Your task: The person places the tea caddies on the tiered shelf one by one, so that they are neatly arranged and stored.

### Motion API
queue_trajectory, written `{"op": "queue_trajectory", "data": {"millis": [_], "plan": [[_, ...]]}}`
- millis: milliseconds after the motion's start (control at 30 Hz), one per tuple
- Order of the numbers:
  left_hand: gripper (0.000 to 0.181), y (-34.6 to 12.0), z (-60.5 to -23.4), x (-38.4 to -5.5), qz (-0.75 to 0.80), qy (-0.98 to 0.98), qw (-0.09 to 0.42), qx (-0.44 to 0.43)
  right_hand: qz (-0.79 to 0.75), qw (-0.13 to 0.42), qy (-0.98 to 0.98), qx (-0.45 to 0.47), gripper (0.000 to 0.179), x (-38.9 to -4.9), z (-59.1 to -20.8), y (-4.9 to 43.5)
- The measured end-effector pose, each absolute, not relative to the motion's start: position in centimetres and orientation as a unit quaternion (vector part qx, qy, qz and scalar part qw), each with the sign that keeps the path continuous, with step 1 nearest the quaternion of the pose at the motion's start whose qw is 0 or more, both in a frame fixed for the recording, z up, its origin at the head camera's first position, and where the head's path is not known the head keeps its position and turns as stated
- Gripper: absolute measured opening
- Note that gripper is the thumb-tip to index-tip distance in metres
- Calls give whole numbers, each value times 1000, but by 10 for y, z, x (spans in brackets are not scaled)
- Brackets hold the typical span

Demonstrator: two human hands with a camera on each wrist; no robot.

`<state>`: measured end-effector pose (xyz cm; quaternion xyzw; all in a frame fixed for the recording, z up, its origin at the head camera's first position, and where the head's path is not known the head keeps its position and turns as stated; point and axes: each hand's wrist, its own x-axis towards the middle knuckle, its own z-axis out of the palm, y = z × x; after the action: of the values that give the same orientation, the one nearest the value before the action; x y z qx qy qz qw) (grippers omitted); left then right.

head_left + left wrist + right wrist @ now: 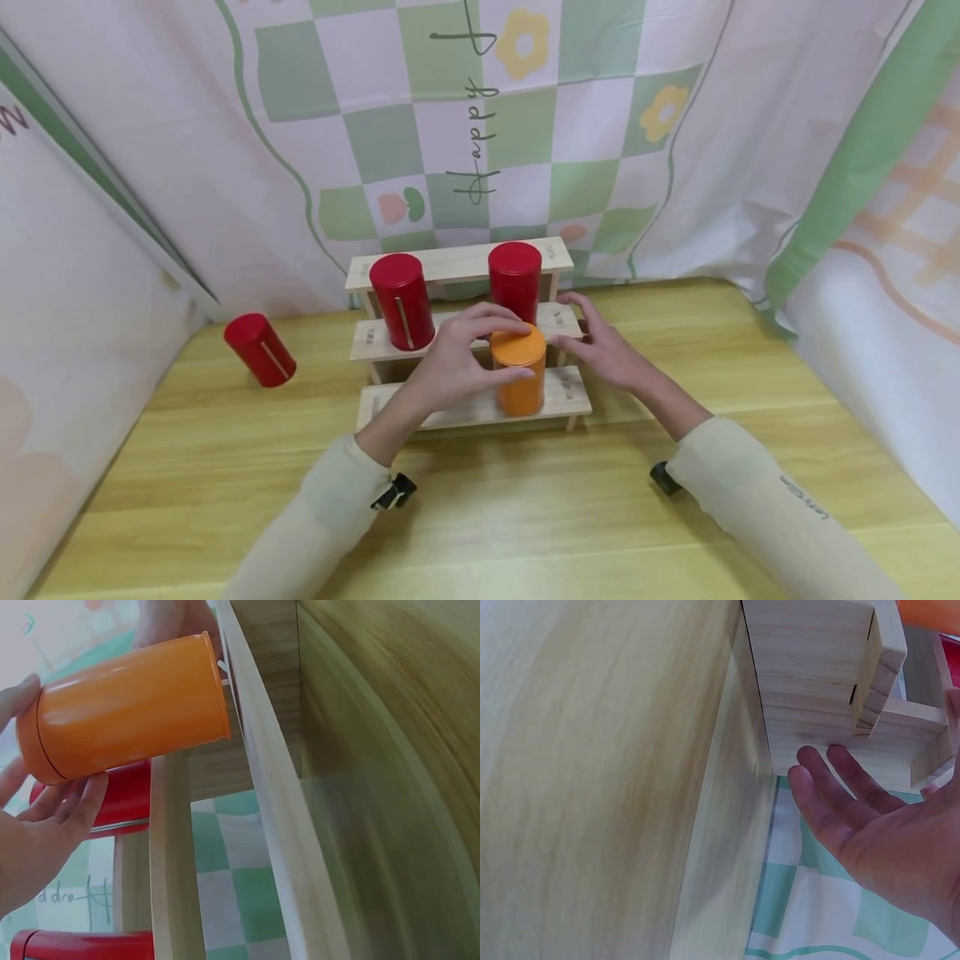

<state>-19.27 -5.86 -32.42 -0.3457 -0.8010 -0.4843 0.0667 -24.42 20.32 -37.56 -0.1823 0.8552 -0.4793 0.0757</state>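
Observation:
An orange cylindrical canister (519, 375) is at the right part of the lowest step of a three-step wooden shelf (457, 408). My left hand (465, 354) holds it round its lid, thumb at the near side and fingers at the far side. In the left wrist view, the canister's (131, 709) base is close to the step's edge; I cannot tell if it rests fully there. My right hand (603, 350) is beside the shelf's right end, fingers spread. The right wrist view shows that hand (900, 840) with nothing in its palm.
Two red canisters stand on the middle step, one at left (405, 304) and one at right (515, 279), partly hidden behind the orange one. Another red canister (260, 350) stands on the wooden table (480, 533) left of the shelf. A checked curtain (450, 142) hangs behind.

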Motion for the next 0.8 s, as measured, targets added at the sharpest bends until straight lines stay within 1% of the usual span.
{"op": "queue_trajectory", "data": {"millis": [267, 800], "plan": [[44, -52, -328, -194, -486, -802, 49, -343, -477, 71, 855, -189, 63, -243, -375, 203], [45, -51, -327, -196, -468, -814, 47, -341, -476, 70, 855, -193, 62, -245, -376, 204]]}}
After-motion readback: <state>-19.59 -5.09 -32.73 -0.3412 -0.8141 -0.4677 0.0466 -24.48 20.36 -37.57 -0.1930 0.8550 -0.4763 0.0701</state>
